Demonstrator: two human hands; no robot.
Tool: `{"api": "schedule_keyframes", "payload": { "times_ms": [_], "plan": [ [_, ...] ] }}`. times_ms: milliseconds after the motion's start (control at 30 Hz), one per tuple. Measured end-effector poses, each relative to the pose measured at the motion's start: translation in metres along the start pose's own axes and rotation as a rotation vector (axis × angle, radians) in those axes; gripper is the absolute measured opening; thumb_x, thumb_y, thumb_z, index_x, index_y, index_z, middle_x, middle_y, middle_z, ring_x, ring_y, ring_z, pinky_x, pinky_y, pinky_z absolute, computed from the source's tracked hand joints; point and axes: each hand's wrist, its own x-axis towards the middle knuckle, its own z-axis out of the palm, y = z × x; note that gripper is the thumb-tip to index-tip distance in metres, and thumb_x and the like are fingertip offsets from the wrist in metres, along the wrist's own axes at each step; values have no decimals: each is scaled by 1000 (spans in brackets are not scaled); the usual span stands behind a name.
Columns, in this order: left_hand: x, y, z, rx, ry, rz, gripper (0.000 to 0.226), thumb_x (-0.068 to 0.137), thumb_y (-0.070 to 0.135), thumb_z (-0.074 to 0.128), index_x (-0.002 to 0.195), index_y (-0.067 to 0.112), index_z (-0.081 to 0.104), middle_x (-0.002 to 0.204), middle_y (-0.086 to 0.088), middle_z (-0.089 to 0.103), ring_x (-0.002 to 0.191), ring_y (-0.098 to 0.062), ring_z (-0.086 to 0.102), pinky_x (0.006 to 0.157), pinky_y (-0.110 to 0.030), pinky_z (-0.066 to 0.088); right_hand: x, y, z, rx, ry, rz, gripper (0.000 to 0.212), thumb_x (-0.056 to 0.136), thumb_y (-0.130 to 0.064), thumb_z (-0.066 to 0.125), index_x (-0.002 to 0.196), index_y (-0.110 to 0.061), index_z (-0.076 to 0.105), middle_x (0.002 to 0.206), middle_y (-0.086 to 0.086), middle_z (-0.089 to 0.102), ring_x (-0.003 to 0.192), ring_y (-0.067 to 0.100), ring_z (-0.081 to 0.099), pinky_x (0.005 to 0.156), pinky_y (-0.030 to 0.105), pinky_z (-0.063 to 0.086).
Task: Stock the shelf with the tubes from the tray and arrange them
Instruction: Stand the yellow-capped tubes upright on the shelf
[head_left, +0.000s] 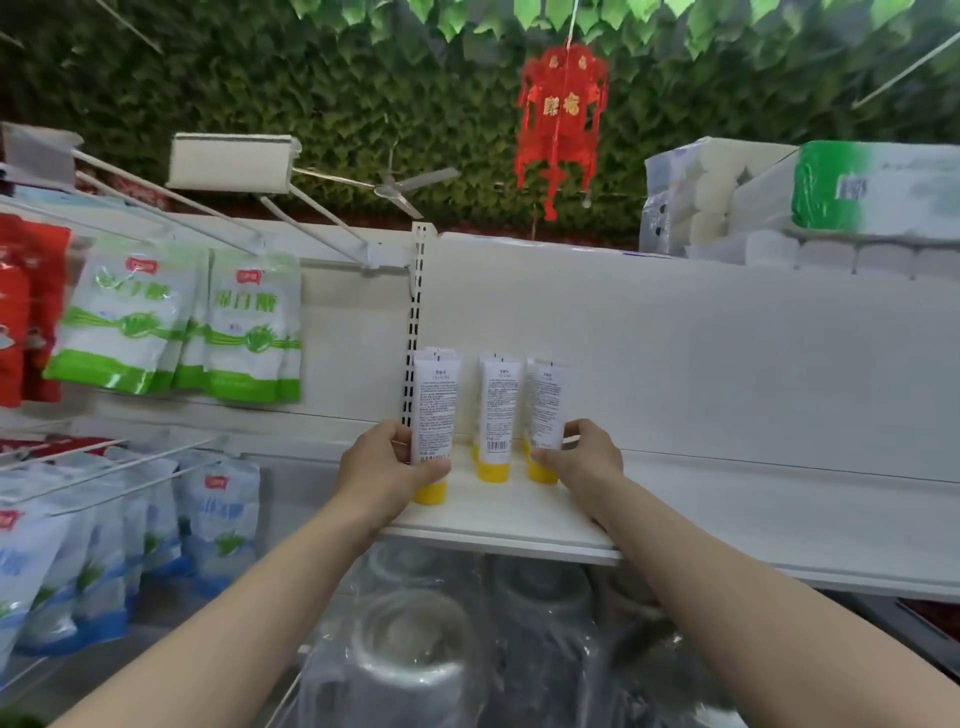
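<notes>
The fingers (399, 434) of the left hand (382, 467) are being curled round the lower part of the first tube (435, 410), just right of the slotted post (417, 322), with the thumb being pressed across its front above the yellow cap. The right hand (589, 457) is being closed in the same way round the third tube (545, 410), farthest from the post, while the middle tube (497, 415) is being left untouched between them. All three are standing cap-down on the shelf (519, 527), with further tubes showing behind each, so short rows are judged to be under way and are now being straightened. Much of the shelf right of the post is bare. The tray is not in view, so what remains cannot be told. Left of the post, bags (249, 332) are hanging on hooks. Below it wrapped goods (415, 649) are lying, and high to its right paper rolls (727, 208) are stacked beside a red lantern (563, 114). Nothing is judged to be blocking the hands.
</notes>
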Motion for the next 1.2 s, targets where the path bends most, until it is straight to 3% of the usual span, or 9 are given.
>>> {"api": "schedule_keyframes", "payload": {
  "times_ms": [300,633,1200],
  "plan": [
    [-3,-3,0,20,33,38,34,68,25,87,94,20,65,86,6,71,80,-12,67,71,-26,50,4,7,4,-22,17,-16,41,79,-37,79,108,-22,54,107,1,65,96,19,63,83,34,52],
    [-5,-2,-2,43,38,49,37,71,25,86,101,20,65,90,6,70,79,-8,65,66,-20,45,8,8,5,-91,66,-27,41,78,-35,80,107,-20,54,108,4,66,100,22,62,85,36,52],
    [-9,0,-3,46,47,41,33,72,25,85,99,22,65,90,5,71,81,-12,66,71,-25,47,9,10,5,-98,70,-41,43,79,-33,79,111,-19,54,110,5,67,102,23,62,89,36,51]
  ]
}}
